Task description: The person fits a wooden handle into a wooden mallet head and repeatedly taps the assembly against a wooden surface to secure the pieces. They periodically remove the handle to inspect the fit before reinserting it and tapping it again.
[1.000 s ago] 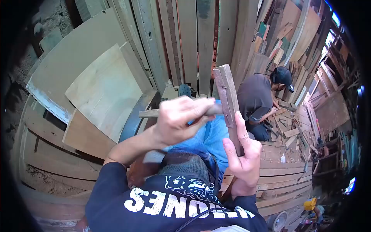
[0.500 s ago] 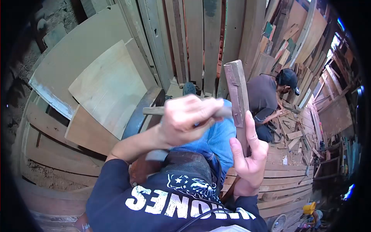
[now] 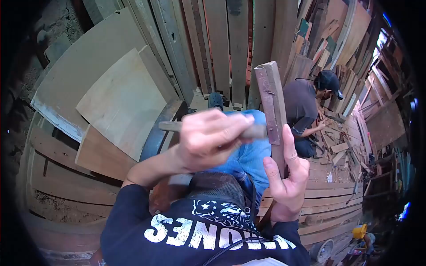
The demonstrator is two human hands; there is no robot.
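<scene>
My left hand (image 3: 206, 137) is closed around a greyish bar-like tool (image 3: 169, 126). One end sticks out left of my fist; the other, blurred by motion, reaches right to the side of a wooden piece. The tool's kind cannot be made out. My right hand (image 3: 290, 177) grips the lower part of this narrow wooden piece (image 3: 276, 102), which stands nearly upright. Thumb and forefinger show along its edge, while the other fingers are partly hidden. A reddish strip (image 3: 268, 106) runs along its left face, with a few bent nails or metal bits protruding. My jeans (image 3: 248, 150) are behind.
A co-worker (image 3: 306, 106) in a dark cap crouches at the right among wood scraps (image 3: 339, 148). Plywood sheets (image 3: 126, 104) lean at the left. Upright planks (image 3: 219, 48) stand ahead, near my shoe (image 3: 215, 100). A yellow object (image 3: 359, 231) lies at lower right.
The wooden piece and both hands sit almost as before, with the view shifted slightly. My left hand and its tool are slightly further left, blurred by motion in both frames.
</scene>
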